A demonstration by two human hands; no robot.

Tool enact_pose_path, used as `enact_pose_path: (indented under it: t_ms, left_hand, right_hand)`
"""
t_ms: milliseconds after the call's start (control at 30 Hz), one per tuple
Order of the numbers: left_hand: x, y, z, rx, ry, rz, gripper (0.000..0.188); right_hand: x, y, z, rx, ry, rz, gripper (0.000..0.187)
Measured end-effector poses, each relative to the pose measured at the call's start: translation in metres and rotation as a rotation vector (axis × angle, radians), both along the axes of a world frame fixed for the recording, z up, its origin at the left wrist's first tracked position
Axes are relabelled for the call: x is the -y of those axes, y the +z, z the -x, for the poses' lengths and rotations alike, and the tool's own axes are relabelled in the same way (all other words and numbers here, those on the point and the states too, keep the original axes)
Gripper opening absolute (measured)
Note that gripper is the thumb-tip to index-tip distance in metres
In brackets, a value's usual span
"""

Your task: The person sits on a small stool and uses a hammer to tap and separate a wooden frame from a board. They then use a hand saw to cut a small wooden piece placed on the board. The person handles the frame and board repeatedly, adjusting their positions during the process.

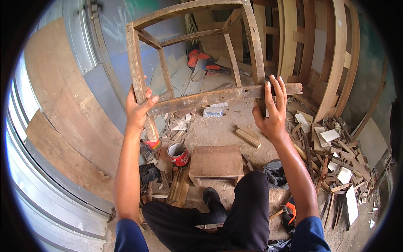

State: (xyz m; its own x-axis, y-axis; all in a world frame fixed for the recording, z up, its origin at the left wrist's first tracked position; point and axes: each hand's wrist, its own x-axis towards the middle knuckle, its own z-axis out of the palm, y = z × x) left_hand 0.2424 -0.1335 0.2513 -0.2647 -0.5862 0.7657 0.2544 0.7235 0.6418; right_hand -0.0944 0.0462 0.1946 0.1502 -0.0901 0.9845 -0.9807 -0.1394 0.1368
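A worn wooden stool frame [135, 63] with bare legs and rails is held up in front of me. A loose-looking wooden slat [205, 98] lies across its two near legs, and its right end sticks out past the right leg. My left hand [138, 107] is closed around the left leg, its thumb against the slat's left end. At the right leg, my right hand [273, 111] grips the slat, with fingers laid over its face. How the slat meets the legs is partly hidden by my hands.
Below stands a low wooden stool [216, 161], with a red paint can [179, 155] to its left. A wood block [248, 137] and a blue-white block [213, 112] lie on the floor. Scrap wood [344, 159] is heaped at right; an orange-and-black tool [289, 214] lies near my right leg.
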Motion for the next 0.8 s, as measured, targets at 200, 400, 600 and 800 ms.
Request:
enact_pose_path:
  t_ms: [200, 400, 600, 800]
  left_hand:
    - [-0.003, -0.001, -0.002, -0.011, -0.012, 0.003, 0.08]
    - [-0.005, -0.014, -0.003, -0.03, -0.047, -0.05, 0.074]
    - [0.01, -0.038, -0.003, 0.1, 0.001, -0.223, 0.079]
    - [0.029, -0.095, 0.013, 0.313, 0.052, -0.477, 0.078]
  right_hand:
    - [-0.008, 0.005, -0.003, -0.002, 0.001, -0.004, 0.078]
    - [-0.015, -0.002, -0.006, 0.017, 0.003, -0.059, 0.075]
    - [-0.032, -0.019, -0.012, 0.097, -0.014, -0.242, 0.072]
    - [-0.037, -0.066, -0.005, 0.276, -0.047, -0.516, 0.071]
